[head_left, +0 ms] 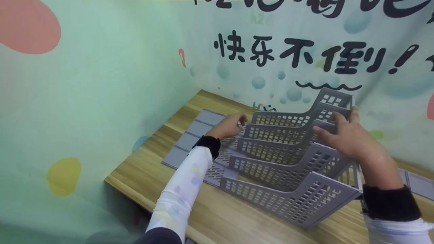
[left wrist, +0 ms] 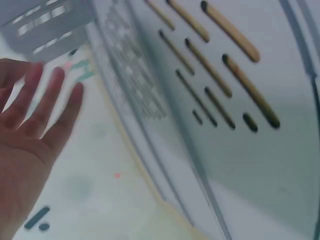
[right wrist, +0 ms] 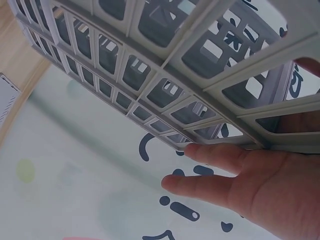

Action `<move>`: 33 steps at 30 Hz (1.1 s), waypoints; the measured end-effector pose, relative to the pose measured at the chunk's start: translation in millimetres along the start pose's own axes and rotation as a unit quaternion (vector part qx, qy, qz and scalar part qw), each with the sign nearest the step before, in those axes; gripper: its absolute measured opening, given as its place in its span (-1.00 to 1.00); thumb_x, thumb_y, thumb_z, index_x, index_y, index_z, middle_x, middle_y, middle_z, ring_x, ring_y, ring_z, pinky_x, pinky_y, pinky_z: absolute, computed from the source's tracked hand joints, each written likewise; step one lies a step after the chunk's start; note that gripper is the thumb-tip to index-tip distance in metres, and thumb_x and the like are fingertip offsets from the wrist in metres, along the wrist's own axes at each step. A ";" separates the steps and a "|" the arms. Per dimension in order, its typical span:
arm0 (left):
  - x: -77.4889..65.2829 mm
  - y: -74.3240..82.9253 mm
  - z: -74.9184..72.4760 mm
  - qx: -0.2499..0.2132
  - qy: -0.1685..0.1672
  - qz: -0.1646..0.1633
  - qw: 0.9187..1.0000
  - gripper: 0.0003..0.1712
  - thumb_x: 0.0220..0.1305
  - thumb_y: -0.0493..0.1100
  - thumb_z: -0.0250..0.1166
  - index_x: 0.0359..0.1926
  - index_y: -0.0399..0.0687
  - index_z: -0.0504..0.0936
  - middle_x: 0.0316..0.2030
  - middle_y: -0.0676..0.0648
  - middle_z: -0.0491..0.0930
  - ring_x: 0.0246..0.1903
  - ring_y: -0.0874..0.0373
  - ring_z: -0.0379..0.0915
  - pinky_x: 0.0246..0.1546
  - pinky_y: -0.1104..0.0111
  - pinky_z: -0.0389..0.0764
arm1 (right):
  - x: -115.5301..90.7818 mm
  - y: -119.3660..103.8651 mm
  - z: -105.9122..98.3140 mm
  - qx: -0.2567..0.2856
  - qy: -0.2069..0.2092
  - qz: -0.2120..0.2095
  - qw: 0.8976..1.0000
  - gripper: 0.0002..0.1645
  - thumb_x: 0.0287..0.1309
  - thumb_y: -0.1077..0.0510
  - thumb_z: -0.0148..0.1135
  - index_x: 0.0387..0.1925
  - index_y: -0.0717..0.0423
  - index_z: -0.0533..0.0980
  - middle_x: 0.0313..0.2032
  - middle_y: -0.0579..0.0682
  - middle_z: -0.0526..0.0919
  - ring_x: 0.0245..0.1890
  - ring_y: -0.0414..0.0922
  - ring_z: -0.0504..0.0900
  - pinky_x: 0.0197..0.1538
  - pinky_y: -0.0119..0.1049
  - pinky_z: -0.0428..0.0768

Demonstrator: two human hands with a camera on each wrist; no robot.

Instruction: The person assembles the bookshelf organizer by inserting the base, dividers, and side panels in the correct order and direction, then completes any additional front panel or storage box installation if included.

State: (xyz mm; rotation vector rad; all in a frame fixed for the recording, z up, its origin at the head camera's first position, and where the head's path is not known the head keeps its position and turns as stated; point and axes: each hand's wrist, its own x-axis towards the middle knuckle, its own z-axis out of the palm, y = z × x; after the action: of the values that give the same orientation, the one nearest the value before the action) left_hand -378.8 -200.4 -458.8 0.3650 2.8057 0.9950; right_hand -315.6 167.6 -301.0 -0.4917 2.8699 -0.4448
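A grey plastic file rack (head_left: pixel 290 198) with several upright perforated dividers stands on the wooden table in the head view. My right hand (head_left: pixel 354 140) holds its tall back edge, thumb and a finger over the divider tops and other fingers behind. In the right wrist view, two fingers of the right hand (right wrist: pixel 270 180) lie straight along the outside of the lattice back. My left hand (head_left: pixel 230 125) is by the low ends of the far dividers, over a flat slotted grey panel (head_left: pixel 186 140). The left wrist view shows the left hand (left wrist: pixel 30 130) with loosely spread fingers, holding nothing.
The wooden table (head_left: pixel 142 179) sits in a corner against printed cloth walls (head_left: pixel 112 67). Another flat grey panel (head_left: pixel 418 184) lies behind my right forearm. The table's near left edge drops away below my left forearm.
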 end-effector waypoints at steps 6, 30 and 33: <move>10.7 0.5 9.5 0.064 -0.019 -0.005 0.998 -0.58 0.58 -0.01 0.27 0.35 0.07 0.58 0.24 -0.09 0.67 0.30 -0.01 0.58 0.35 0.09 0.63 | -1.3 -3.7 -3.3 0.008 -0.002 0.003 1.000 0.38 0.40 -0.64 -0.15 0.69 0.27 -0.32 0.48 0.47 -0.89 0.36 0.90 -0.03 0.35 0.70 0.20; 28.1 -8.6 21.9 0.001 0.020 0.002 1.000 -0.67 0.63 -0.18 0.16 0.27 0.05 0.68 0.11 -0.11 0.76 0.07 0.06 0.67 0.16 0.17 0.68 | 1.0 -1.5 -2.0 0.008 0.005 0.004 1.000 0.34 0.43 -0.60 -0.12 0.69 0.31 -0.27 0.50 0.50 -0.85 0.39 0.86 0.01 0.39 0.66 0.23; 28.4 -7.1 21.6 -0.011 0.004 -0.007 1.000 -0.68 0.59 -0.24 0.19 0.24 -0.01 0.69 0.13 -0.14 0.74 0.12 0.01 0.66 0.21 0.14 0.68 | 0.2 -0.8 0.5 0.013 0.005 0.007 1.000 0.34 0.44 -0.59 -0.10 0.69 0.31 -0.26 0.50 0.49 -0.85 0.39 0.86 0.00 0.39 0.66 0.23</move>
State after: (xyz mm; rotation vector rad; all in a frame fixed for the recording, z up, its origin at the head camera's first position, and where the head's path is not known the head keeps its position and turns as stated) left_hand -402.7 -185.0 -481.4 0.3384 2.7972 1.0255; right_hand -315.5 166.6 -301.2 -0.4664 2.8712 -0.4825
